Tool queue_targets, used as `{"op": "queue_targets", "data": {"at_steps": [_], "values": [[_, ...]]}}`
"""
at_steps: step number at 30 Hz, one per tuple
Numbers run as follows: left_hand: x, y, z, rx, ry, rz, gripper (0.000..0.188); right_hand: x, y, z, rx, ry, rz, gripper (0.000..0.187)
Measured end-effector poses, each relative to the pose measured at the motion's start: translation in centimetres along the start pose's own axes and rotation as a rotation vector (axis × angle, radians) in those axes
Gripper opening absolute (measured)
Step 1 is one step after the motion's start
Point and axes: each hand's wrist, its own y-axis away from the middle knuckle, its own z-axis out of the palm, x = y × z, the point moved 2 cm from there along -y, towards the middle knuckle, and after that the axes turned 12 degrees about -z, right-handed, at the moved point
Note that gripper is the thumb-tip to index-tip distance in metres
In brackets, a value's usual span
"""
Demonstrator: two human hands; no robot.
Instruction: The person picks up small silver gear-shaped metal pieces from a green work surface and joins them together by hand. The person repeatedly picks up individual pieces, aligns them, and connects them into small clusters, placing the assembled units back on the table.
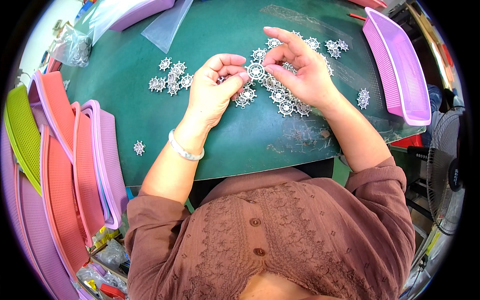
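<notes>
A silver ship's-wheel charm [256,71] is held up over the green tabletop, between my two hands. My left hand [216,85] pinches its left edge with thumb and fingertips. More silver pieces show behind the left fingers; whether that hand holds them I cannot tell. My right hand [302,70] has its thumb and a bent finger closed at the charm's right edge, the index finger raised. Under and around both hands lies a loose pile of similar charms [286,106], partly hidden by the right hand.
A smaller charm cluster [173,80] lies left, with a single charm [139,147] nearer me. More charms [363,98] lie right, beside a purple basket [395,70]. Stacked coloured baskets [60,165] line the left edge; a clear plastic bag [167,25] lies at the back. A fan [445,170] stands right.
</notes>
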Motion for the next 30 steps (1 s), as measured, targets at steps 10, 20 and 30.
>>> {"op": "queue_targets", "data": {"at_steps": [10,20,30], "values": [[-0.3,-0.1,-0.3,-0.048,0.024,-0.008,0.018,0.7,0.0,0.2,0.069,0.006,-0.052,0.051],[-0.8,-0.9,-1.3,-0.201,0.321,-0.174,0.012,0.9,-0.1,0.6,-0.021,0.111,-0.063,0.050],[-0.3,-0.9,-1.8,-0.118,0.346,-0.215,0.018,-0.5,-0.1,0.1,-0.439,0.694,-0.244,0.053]]}}
